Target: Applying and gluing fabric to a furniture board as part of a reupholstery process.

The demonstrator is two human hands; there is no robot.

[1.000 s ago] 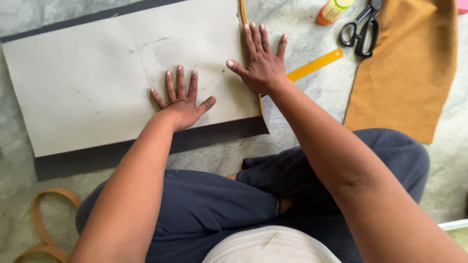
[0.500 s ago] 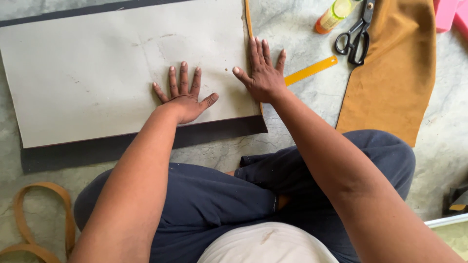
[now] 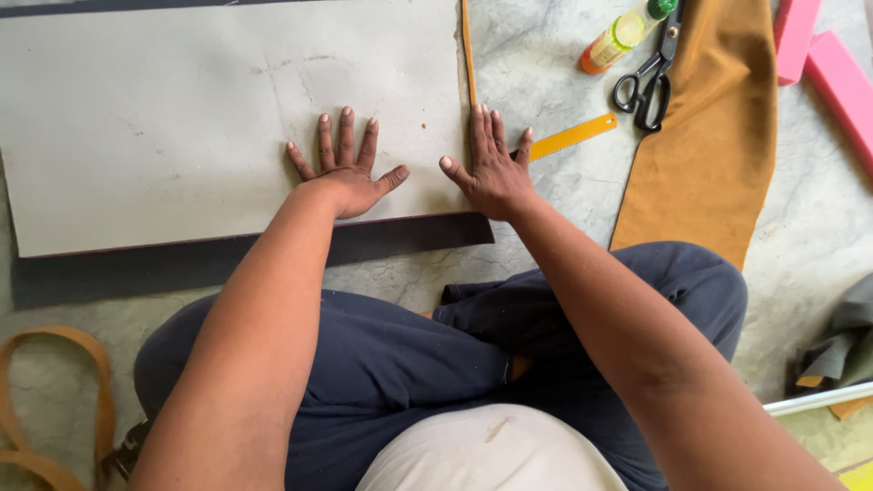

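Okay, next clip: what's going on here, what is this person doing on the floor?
A person sits cross-legged on a stone floor, both palms pressed flat on a large grey sheet that lies over a dark sheet. The left hand rests well inside the grey sheet; the right hand sits at its right edge, covering one end of a yellow ruler. Scissors, a glue bottle and tan fabric lie untouched to the right.

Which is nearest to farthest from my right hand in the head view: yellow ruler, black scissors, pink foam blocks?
From the right hand:
1. Yellow ruler, just right of the hand, its near end under the fingers.
2. Black scissors, up and to the right, beside the tan leather.
3. Pink foam blocks, far top-right corner.
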